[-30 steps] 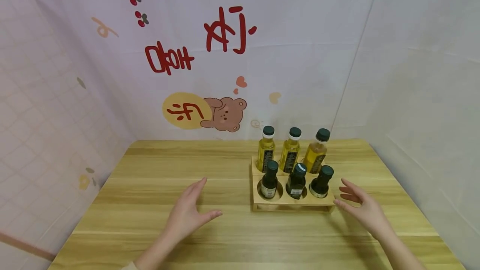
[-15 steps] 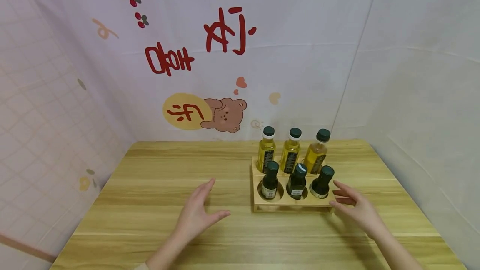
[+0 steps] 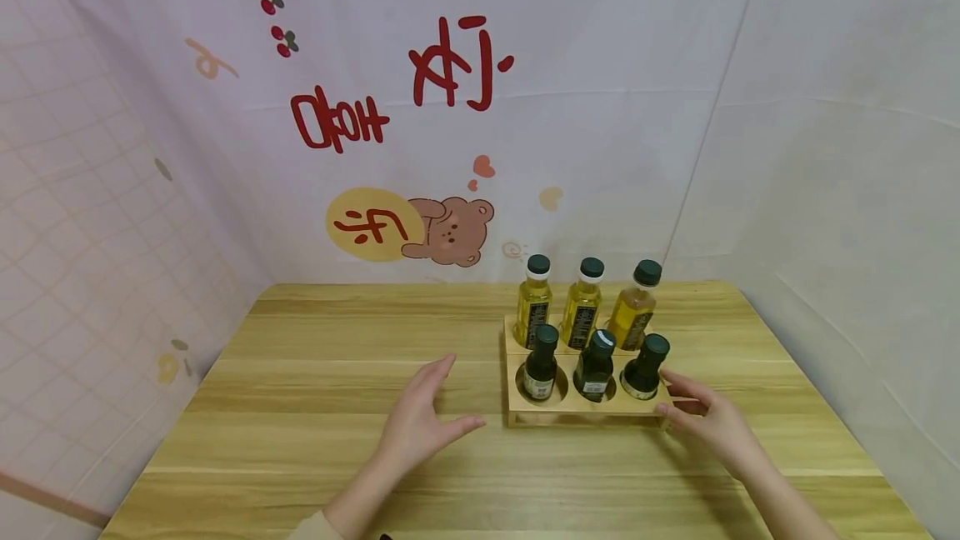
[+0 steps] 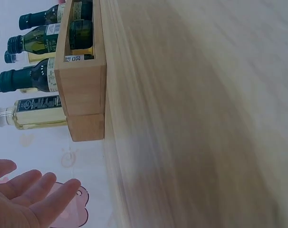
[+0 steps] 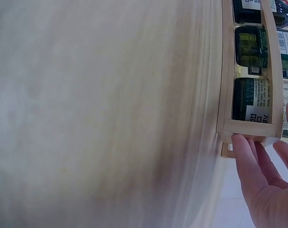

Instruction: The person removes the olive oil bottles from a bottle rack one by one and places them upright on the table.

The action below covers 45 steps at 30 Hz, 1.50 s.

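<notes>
Head view: the rack [image 3: 568, 407] stands on the table [image 3: 300, 390], right of the middle, with bottles in two rows of three. In the back row, the left bottle [image 3: 534, 307] and middle bottle [image 3: 581, 307] hold yellow liquid and stand nearly upright; the right bottle [image 3: 633, 311], a little more amber, leans to the right. The front row is dark glass: one dark bottle [image 3: 540, 369] at the left, a second [image 3: 596, 369] in the middle, a third [image 3: 643, 369] at the right, tilted rightward. All six have dark green caps.

The right hand [image 3: 712, 427] is at the rack's right end. Its fingers are extended, their tips touching the end wall (the right wrist view shows this best), and they are not curled round it. The thumb is by the front corner; whether it presses there I cannot tell.

The left hand [image 3: 416, 419] is left of the rack and apart from it, thumb and fingers spread wide, holding nothing. A pale sleeve [image 3: 315, 527] shows at that forearm. Behind the table hangs a white cloth [image 3: 600, 65] printed with a bear [image 3: 450, 232] and red characters [image 3: 450, 69].
</notes>
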### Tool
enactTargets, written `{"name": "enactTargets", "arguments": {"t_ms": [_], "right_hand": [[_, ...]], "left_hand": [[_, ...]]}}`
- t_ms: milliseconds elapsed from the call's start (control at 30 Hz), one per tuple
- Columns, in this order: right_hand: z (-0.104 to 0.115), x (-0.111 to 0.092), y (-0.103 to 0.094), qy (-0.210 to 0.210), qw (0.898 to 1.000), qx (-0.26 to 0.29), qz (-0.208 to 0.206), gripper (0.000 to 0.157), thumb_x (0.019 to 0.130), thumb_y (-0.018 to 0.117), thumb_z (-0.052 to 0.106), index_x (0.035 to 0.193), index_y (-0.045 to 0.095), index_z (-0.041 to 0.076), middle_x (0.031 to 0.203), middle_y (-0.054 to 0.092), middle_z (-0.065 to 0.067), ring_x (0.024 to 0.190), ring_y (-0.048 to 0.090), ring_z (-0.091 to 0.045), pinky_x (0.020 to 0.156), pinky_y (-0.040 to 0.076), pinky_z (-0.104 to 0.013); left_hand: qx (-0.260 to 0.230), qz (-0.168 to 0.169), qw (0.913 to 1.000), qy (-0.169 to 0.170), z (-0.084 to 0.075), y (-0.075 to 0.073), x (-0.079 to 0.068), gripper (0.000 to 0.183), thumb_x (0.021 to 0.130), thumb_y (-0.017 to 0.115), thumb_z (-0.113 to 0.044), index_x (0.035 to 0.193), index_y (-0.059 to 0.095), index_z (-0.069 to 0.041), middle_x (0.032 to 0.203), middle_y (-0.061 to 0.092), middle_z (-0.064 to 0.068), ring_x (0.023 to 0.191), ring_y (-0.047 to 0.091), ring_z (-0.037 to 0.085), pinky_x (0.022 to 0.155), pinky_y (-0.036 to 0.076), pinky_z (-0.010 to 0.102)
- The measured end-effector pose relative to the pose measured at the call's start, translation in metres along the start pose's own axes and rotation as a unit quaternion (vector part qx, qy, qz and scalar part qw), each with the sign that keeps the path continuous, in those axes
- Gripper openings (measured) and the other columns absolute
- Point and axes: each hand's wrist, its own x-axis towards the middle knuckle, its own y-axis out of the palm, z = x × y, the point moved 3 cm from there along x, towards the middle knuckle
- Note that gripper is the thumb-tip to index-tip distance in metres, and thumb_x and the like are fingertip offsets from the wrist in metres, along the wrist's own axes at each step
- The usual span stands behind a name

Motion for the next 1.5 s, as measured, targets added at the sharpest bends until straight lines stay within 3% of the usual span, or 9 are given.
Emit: {"name": "enactTargets", "arguments": {"t_ms": [167,233,400,500,900,1300,1500], "right_hand": [[-0.004,0.002,0.000,0.003,1.000,0.016,0.005,0.064,0.092,0.073,0.024,0.145,0.048,-0.001,0.139,0.047,-0.032,0.098,0.062,-0.004,0.075,0.058,-0.031],[-0.005,0.002,0.000,0.004,1.000,0.015,0.005,0.064,0.092,0.073,0.024,0.145,0.048,-0.001,0.139,0.047,-0.032,0.100,0.063,-0.007,0.076,0.058,-0.030],[-0.005,0.001,0.002,0.005,1.000,0.007,0.005,0.064,0.092,0.073,0.023,0.145,0.047,-0.002,0.139,0.047,-0.032,0.108,0.063,-0.033,0.075,0.058,-0.030],[-0.005,0.001,0.003,0.002,1.000,0.008,0.006,0.064,0.092,0.073,0.022,0.145,0.047,-0.003,0.140,0.046,-0.033,0.110,0.061,-0.040,0.075,0.058,-0.032],[-0.005,0.001,0.003,0.002,1.000,-0.008,0.000,0.063,0.092,0.073,0.023,0.145,0.047,-0.002,0.139,0.047,-0.033,0.111,0.060,-0.042,0.075,0.057,-0.027],[-0.007,0.002,0.004,-0.001,1.000,-0.013,-0.009,0.062,0.092,0.073,0.023,0.144,0.049,0.000,0.138,0.049,-0.032,0.108,0.062,-0.039,0.074,0.056,-0.025],[-0.007,0.002,0.004,0.001,1.000,-0.013,-0.004,0.062,0.093,0.072,0.022,0.145,0.048,0.000,0.139,0.048,-0.032,0.109,0.063,-0.039,0.074,0.055,-0.025]], "left_hand": [[-0.010,-0.003,0.9999,0.011,-0.005,0.008,0.003,0.095,0.070,0.087,-0.049,0.147,0.048,-0.009,0.142,0.053,0.011,0.126,0.052,0.031,0.100,0.045,0.052],[-0.013,-0.003,0.9998,0.015,-0.007,0.011,0.005,0.095,0.070,0.087,-0.049,0.147,0.048,-0.009,0.142,0.053,0.011,0.126,0.052,0.031,0.101,0.044,0.052],[-0.020,0.004,0.9997,0.016,-0.011,0.020,0.010,0.094,0.071,0.086,-0.050,0.146,0.048,-0.009,0.142,0.053,0.010,0.126,0.052,0.031,0.100,0.044,0.052],[-0.024,0.007,0.9996,0.016,-0.014,0.025,0.014,0.093,0.072,0.085,-0.053,0.146,0.049,-0.011,0.142,0.054,0.008,0.126,0.052,0.029,0.100,0.045,0.052],[-0.043,0.019,0.9984,0.031,-0.031,0.040,0.026,0.091,0.074,0.079,-0.061,0.147,0.049,-0.016,0.143,0.053,0.005,0.129,0.050,0.028,0.102,0.043,0.051],[-0.077,0.017,0.9966,0.023,-0.041,0.051,0.036,0.084,0.077,0.083,-0.048,0.146,0.050,-0.014,0.140,0.055,0.005,0.129,0.050,0.030,0.099,0.045,0.054],[-0.133,0.005,0.9910,0.015,-0.047,0.058,0.044,0.087,0.075,0.086,-0.043,0.147,0.048,-0.012,0.135,0.058,0.008,0.124,0.053,0.028,0.098,0.045,0.054]]}}
